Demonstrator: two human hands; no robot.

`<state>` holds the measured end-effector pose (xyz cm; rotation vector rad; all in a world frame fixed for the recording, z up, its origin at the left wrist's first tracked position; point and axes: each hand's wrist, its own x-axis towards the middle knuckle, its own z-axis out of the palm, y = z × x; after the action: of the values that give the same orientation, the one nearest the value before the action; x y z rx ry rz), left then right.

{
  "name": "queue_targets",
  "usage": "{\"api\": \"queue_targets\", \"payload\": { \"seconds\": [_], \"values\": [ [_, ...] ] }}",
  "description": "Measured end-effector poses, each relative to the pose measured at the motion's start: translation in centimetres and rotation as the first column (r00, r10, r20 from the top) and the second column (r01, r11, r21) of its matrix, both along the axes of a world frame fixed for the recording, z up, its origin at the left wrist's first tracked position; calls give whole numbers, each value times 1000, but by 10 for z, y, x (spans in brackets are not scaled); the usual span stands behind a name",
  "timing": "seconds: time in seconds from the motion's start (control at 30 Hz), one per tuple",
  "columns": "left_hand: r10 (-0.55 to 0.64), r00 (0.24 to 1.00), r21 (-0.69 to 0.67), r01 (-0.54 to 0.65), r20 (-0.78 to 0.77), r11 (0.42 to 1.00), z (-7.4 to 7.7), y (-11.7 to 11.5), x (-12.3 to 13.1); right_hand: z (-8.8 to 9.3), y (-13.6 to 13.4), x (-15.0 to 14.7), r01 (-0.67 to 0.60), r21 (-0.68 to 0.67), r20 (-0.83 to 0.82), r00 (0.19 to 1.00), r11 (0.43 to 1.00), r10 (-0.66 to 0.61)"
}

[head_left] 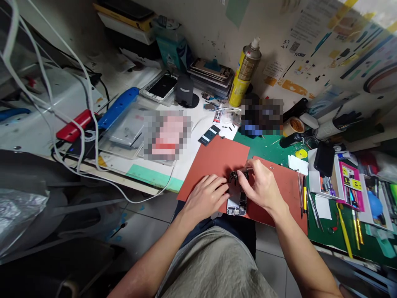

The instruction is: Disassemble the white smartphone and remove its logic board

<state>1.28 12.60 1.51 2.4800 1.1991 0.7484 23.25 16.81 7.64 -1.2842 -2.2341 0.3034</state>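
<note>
Together, both hands (235,192) press a metallic rectangular phone chassis (237,198) onto a matte red mat (217,159).

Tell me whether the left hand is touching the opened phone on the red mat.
Touching. The head view shows the left hand with its fingertips pressed against the side of the opened phone, which lies on the red mat.

Opened phone chassis (237,198): bare metal, dull silver sheen. Work mat (217,159): matt reddish-brown, smooth, rubbery look. Cutting mat (269,149): matt green. Spray can (244,74): glossy yellow metal, white plastic nozzle. Tweezers (313,207), mat's right edge: polished metal. Shorts (211,265): crinkled grey-beige cloth.
</note>
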Motion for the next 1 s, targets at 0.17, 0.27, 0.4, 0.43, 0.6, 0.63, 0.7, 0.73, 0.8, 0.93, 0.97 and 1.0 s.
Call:
{"api": "queue_targets", "payload": {
  "seconds": [0.17,0.27,0.4,0.43,0.6,0.63,0.7,0.73,0.8,0.93,0.97,1.0],
  "values": [
    [0,999,-45,2,36,999,1,1,-1,-3,-7,5,104,13,-141,985,995,-101],
    [36,989,-95,-23,142,995,5,4,-1,-5,-13,11,269,-117,-313,904,956,-292],
    [152,963,-208,-105,221,972,14,15,6,-10,-18,18,348,-406,-532,662,845,-528],
    [167,961,-234,-114,221,966,16,19,9,-11,-19,20,328,-452,-576,603,830,-552],
    [112,975,-287,-53,193,956,26,35,30,-18,-24,28,225,-552,-689,418,803,-592],
    [93,977,-291,-35,189,956,28,38,34,-19,-26,31,220,-563,-695,396,797,-600],
    [50,982,-302,6,180,953,31,43,41,-20,-28,36,220,-580,-697,364,784,-618],
    [25,985,-310,30,170,950,32,46,44,-21,-30,40,225,-585,-698,351,780,-624],
    [-34,989,-330,82,146,941,34,54,51,-22,-33,49,237,-586,-702,329,775,-632],
    [-150,984,-361,173,92,916,36,82,72,-25,-38,69,369,-554,-694,291,746,-659],
    [-170,984,-353,179,56,918,35,90,78,-25,-39,75,429,-535,-687,281,728,-670],
    [-186,982,-335,178,8,925,35,99,85,-26,-40,79,481,-516,-682,270,709,-679]
  ]
}}
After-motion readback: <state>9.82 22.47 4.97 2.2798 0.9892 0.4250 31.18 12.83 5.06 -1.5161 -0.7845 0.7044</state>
